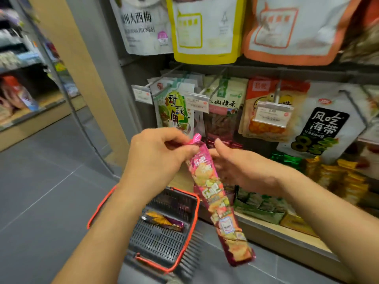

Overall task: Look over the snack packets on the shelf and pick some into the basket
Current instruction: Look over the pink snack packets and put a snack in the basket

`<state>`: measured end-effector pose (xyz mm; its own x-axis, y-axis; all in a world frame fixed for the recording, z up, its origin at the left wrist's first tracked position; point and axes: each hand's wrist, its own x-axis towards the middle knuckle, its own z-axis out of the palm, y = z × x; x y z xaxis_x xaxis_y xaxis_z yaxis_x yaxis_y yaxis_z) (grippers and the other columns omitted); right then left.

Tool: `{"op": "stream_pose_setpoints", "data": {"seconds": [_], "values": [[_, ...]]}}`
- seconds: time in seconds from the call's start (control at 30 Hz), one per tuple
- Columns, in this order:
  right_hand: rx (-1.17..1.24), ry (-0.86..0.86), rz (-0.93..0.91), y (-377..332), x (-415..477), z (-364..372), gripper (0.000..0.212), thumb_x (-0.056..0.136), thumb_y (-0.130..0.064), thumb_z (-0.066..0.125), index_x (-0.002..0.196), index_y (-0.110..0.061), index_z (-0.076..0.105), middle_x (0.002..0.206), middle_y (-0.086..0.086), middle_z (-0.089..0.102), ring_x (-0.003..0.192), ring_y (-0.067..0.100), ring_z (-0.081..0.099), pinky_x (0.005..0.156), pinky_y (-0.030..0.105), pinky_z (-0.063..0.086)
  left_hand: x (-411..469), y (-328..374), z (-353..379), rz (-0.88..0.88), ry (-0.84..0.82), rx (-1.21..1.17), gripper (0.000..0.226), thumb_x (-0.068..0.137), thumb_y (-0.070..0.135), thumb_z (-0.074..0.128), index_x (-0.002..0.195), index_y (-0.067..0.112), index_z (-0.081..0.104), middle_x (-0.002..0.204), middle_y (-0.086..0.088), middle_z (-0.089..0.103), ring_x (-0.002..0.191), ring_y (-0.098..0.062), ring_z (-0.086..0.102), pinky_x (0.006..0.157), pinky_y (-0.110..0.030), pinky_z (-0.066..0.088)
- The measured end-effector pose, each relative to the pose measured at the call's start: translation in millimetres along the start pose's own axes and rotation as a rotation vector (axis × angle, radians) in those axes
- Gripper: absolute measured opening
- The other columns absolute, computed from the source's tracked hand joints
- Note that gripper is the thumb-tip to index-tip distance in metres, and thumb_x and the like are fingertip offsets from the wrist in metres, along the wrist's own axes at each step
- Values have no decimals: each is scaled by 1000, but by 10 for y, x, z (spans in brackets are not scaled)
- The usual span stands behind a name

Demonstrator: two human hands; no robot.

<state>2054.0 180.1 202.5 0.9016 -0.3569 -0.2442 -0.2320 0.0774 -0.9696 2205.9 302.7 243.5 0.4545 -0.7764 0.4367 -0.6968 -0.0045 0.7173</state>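
Observation:
A long pink snack packet [220, 201] hangs down in front of the shelf. My left hand [155, 158] pinches its crimped top end between thumb and fingers. To the right of the packet, my right hand [242, 167] has its fingers stretched toward the packet's upper part; whether they touch it I cannot tell. Below on the floor stands a grey basket [164, 238] with a red rim and handles. A purple and orange packet [164, 221] lies inside it.
Snack bags hang on hooks: a green tamarind bag [174, 111], a hawthorn strip bag [224, 111], an orange bag [268, 111] and a white kelp bag [324, 128]. Green and gold packs [332, 177] fill the lower shelf. Grey tiled floor [45, 181] lies to the left.

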Motion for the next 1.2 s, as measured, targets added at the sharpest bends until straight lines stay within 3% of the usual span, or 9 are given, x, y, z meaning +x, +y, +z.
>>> {"op": "stream_pose_setpoints", "data": {"seconds": [0.17,0.3,0.4,0.6,0.67,0.8,0.97,1.03,1.2], "values": [[49,226,-265,187,-178,488,32,85,-48,59,106,-26,66,80,-1,69,68,15,65,65,32,56,-147,-54,118,-314,-87,-622,11,58,24,84,64,18,76,57,1,66,51,-6,55,50,-16,45],[-168,298,-297,336,-231,558,39,85,-53,58,106,-21,62,83,6,65,70,12,58,67,35,49,-245,-121,140,-484,-207,-841,6,64,17,72,60,14,74,55,1,62,46,-4,51,46,-13,43],[-218,268,-320,314,-258,538,35,86,-49,57,107,-21,61,86,11,65,67,10,57,62,28,47,-254,-137,155,-475,-157,-835,18,75,15,66,58,16,72,55,2,60,47,-5,49,44,-14,42],[-240,210,-283,323,-343,439,38,87,-54,59,105,-20,60,80,0,62,68,15,61,69,43,54,-254,-114,158,-214,-241,-619,13,71,30,71,81,26,78,73,-5,71,63,-14,58,55,-23,46],[-274,184,-287,348,-367,411,29,88,-49,60,102,-23,62,81,-8,62,70,7,59,65,33,51,-259,-98,154,-192,-332,-578,24,69,38,72,89,27,79,81,-8,74,71,-16,63,61,-26,48],[-277,143,-266,354,-367,377,24,91,-44,61,103,-24,62,80,-12,62,69,3,56,64,24,46,-280,-47,225,-109,-273,-494,17,75,36,69,75,21,78,73,3,73,68,-5,65,60,-16,48],[-307,51,-149,333,-445,253,30,89,-45,64,115,-31,57,85,-11,64,68,9,64,62,26,51,-246,-105,300,-195,-33,-489,29,97,24,53,69,19,58,53,13,50,50,-1,45,48,-14,37],[-255,-8,-89,341,-476,213,33,90,-44,63,117,-25,56,86,4,60,63,16,65,58,28,54,-204,-157,260,-270,29,-505,34,99,31,48,67,20,51,50,12,45,49,-4,42,46,-15,34],[-358,94,-134,317,-483,191,40,87,-51,62,110,-19,61,82,12,60,65,16,56,60,38,52,-172,-251,227,-278,-94,-597,46,75,61,65,69,16,58,57,5,53,60,-13,53,58,-30,43]]}}
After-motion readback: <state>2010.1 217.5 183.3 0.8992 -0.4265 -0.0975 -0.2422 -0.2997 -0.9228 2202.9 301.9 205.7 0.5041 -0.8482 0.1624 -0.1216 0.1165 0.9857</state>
